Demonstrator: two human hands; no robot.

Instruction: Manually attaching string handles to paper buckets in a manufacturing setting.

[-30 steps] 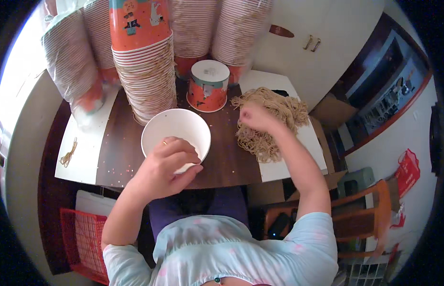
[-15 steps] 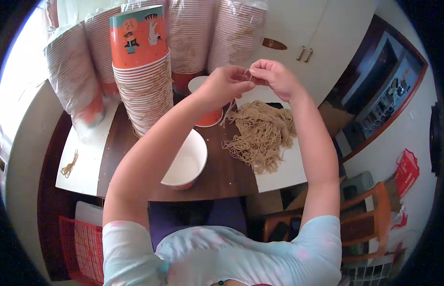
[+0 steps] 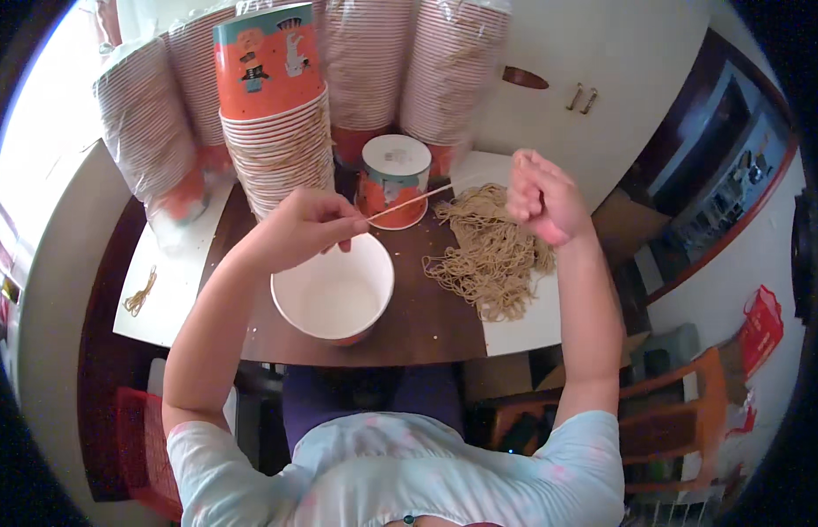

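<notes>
My left hand (image 3: 312, 230) pinches one end of a thin light cord (image 3: 411, 204) above the rim of an open white-lined paper bucket (image 3: 334, 294). Stretched nearly straight, the cord slants up toward my right hand (image 3: 542, 195), whose fingers are curled closed; its far end blurs before reaching them. Below and beside my right hand lies a loose heap of tan cords (image 3: 490, 250). Behind the open bucket, an orange and teal paper bucket (image 3: 393, 186) stands upside down. A tall stack of nested buckets (image 3: 277, 140), with tan strands along its rims, rises beyond my left hand.
Several plastic-wrapped bucket stacks (image 3: 145, 123) line the back of the brown and white table (image 3: 444, 338). A small bundle of cord (image 3: 141, 292) lies at the left. A wooden chair (image 3: 673, 430) stands at the right, and a red basket (image 3: 150, 448) below left.
My hands, close together before, have moved apart, drawing the cord out between them. My left hand came down and left over the open bucket; my right hand moved right and down.
</notes>
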